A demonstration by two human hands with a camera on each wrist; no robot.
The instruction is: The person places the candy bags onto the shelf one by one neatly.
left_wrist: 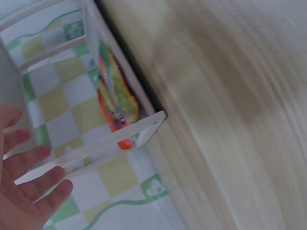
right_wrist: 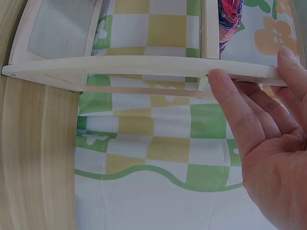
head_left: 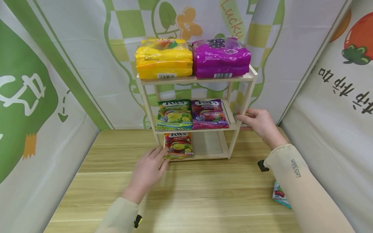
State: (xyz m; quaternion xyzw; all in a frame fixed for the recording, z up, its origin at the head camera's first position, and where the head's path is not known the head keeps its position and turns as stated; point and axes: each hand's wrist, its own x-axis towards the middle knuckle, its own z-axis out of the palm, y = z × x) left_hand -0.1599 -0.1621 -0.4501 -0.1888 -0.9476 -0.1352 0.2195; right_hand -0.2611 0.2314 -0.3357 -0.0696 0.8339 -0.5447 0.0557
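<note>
A small wooden shelf rack (head_left: 196, 131) with three levels stands on the table. My right hand (head_left: 260, 124) holds its right upright at about the middle level, thumb and fingers on either side of the post in the right wrist view. My left hand (head_left: 148, 170) is by the lower left corner, fingers spread; whether it touches the rack I cannot tell. Close to its fingertips, a red-orange Fox's Fruits candy bag (head_left: 178, 145) leans on the bottom level. A green candy bag (head_left: 175, 115) and a purple Berries candy bag (head_left: 209, 114) stand side by side on the middle level.
On the top level sit a yellow candy pack (head_left: 164, 60) and a purple candy pack (head_left: 221, 58). A teal-edged bag (head_left: 280, 195) lies on the table (head_left: 204, 200), partly hidden by the right forearm. Printed curtains (head_left: 122, 97) close off the back and sides.
</note>
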